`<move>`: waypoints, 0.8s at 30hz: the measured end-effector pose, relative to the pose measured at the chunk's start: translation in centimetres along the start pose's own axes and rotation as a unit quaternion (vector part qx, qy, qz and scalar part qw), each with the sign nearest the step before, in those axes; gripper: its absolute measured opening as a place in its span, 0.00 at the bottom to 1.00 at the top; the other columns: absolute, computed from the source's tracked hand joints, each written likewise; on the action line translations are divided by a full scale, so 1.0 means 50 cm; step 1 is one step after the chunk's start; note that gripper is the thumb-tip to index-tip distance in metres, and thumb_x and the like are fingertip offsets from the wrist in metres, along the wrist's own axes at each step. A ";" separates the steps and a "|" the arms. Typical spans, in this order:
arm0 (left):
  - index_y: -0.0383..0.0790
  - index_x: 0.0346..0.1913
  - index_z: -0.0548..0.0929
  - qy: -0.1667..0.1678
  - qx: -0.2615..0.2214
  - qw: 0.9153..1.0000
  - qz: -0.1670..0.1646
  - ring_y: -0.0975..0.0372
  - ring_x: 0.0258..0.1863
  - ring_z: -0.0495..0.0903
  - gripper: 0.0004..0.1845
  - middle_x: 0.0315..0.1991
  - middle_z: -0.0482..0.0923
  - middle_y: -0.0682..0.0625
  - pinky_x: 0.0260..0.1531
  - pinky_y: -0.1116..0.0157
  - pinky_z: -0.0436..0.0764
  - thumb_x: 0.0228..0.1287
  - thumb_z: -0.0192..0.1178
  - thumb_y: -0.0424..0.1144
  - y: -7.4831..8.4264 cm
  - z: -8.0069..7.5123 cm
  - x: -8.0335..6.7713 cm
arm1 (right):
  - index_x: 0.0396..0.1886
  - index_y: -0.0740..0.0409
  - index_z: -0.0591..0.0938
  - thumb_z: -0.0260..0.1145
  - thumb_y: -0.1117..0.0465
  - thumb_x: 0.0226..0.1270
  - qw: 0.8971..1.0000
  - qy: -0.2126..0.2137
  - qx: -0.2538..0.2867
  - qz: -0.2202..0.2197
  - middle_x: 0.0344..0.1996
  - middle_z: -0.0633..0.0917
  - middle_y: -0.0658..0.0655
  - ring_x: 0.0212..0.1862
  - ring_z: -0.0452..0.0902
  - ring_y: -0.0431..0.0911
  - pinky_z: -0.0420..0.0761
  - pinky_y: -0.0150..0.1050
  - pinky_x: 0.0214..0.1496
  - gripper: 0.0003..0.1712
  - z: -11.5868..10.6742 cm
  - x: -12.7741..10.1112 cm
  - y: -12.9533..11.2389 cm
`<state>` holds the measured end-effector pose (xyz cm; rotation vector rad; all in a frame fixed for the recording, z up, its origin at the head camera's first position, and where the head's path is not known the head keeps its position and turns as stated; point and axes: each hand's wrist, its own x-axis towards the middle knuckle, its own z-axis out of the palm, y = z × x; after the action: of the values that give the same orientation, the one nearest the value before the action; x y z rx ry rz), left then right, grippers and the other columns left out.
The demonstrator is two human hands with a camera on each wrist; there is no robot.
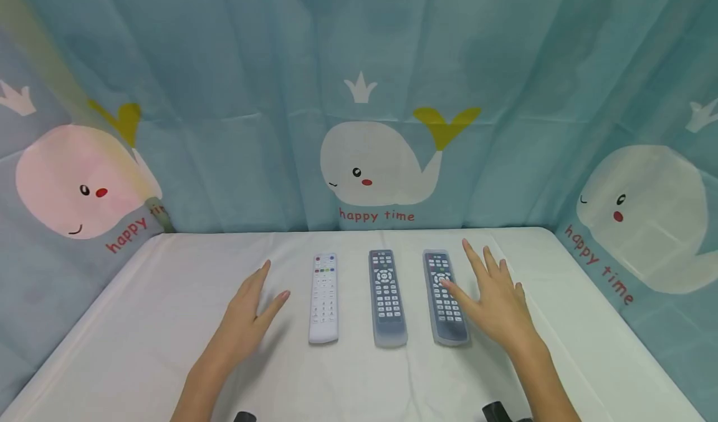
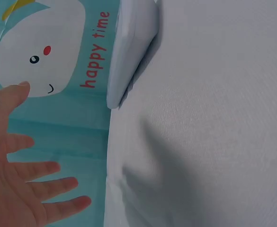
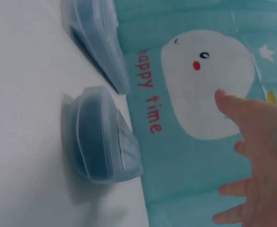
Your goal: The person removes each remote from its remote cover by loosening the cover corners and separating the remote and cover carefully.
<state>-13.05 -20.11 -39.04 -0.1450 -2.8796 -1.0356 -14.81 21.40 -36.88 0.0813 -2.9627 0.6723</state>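
Three remotes lie side by side on a white-covered table [image 1: 140, 322]: a white remote [image 1: 324, 297], a dark middle remote [image 1: 386, 297] in a clear sleeve, and a dark right remote [image 1: 445, 297] in a clear sleeve. My left hand [image 1: 273, 282] hovers just left of the white remote, fingers straight, holding nothing. My right hand [image 1: 455, 265] is spread beside the right remote, its thumb over the keypad. In the right wrist view that hand [image 3: 233, 151] is raised clear of the right remote [image 3: 102, 137] and the middle remote [image 3: 95, 42]. The left wrist view shows the left hand [image 2: 39, 142] spread and the white remote's end [image 2: 131, 52].
A teal curtain [image 1: 235, 98] printed with white whales hangs close behind and at both sides of the table. Two dark objects [image 1: 496, 411] peek in at the bottom edge. Bare cloth lies left of the left hand and right of the right hand.
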 end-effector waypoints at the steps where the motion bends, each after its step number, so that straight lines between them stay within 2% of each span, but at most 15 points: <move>1: 0.34 0.85 0.50 0.002 -0.003 1.000 0.001 0.32 0.80 0.53 0.44 0.81 0.52 0.27 0.75 0.32 0.58 0.83 0.50 0.60 0.000 0.001 0.000 | 0.88 0.44 0.48 0.60 0.29 0.75 1.000 0.003 0.002 -0.003 0.82 0.51 0.75 0.78 0.43 0.82 0.49 0.88 0.67 0.54 0.000 0.000 -0.003; 4: 0.33 0.84 0.52 0.007 -0.016 1.000 0.004 0.33 0.79 0.56 0.43 0.81 0.55 0.28 0.74 0.32 0.60 0.83 0.52 0.57 0.001 0.002 0.000 | 0.88 0.46 0.49 0.61 0.31 0.76 1.000 0.012 0.011 -0.013 0.82 0.54 0.76 0.78 0.48 0.81 0.54 0.85 0.69 0.53 0.000 0.000 -0.012; 10: 0.34 0.83 0.56 0.008 -0.055 0.998 0.000 0.33 0.73 0.68 0.40 0.79 0.60 0.30 0.68 0.35 0.73 0.82 0.57 0.51 0.003 -0.002 0.002 | 0.88 0.48 0.50 0.63 0.35 0.77 0.999 0.011 0.041 -0.020 0.82 0.54 0.75 0.79 0.52 0.77 0.59 0.80 0.71 0.52 0.000 0.005 -0.034; 15: 0.35 0.83 0.58 0.007 -0.082 0.997 -0.006 0.33 0.72 0.71 0.37 0.77 0.64 0.29 0.66 0.38 0.76 0.82 0.58 0.48 0.002 -0.001 0.004 | 0.88 0.49 0.50 0.65 0.40 0.77 0.998 0.003 0.060 -0.025 0.82 0.56 0.74 0.80 0.53 0.74 0.60 0.78 0.73 0.51 0.010 0.014 -0.054; 24: 0.34 0.82 0.60 0.011 -0.086 0.996 -0.007 0.33 0.71 0.72 0.37 0.75 0.67 0.28 0.65 0.39 0.78 0.81 0.59 0.46 -0.002 0.004 0.007 | 0.88 0.49 0.52 0.66 0.44 0.78 0.996 -0.007 0.077 -0.035 0.81 0.59 0.72 0.81 0.54 0.71 0.60 0.74 0.75 0.49 0.024 0.024 -0.086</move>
<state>-13.41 -20.04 -39.22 -0.1236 -2.7720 -1.2789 -15.76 16.95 -36.00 0.2008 -2.9010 0.8924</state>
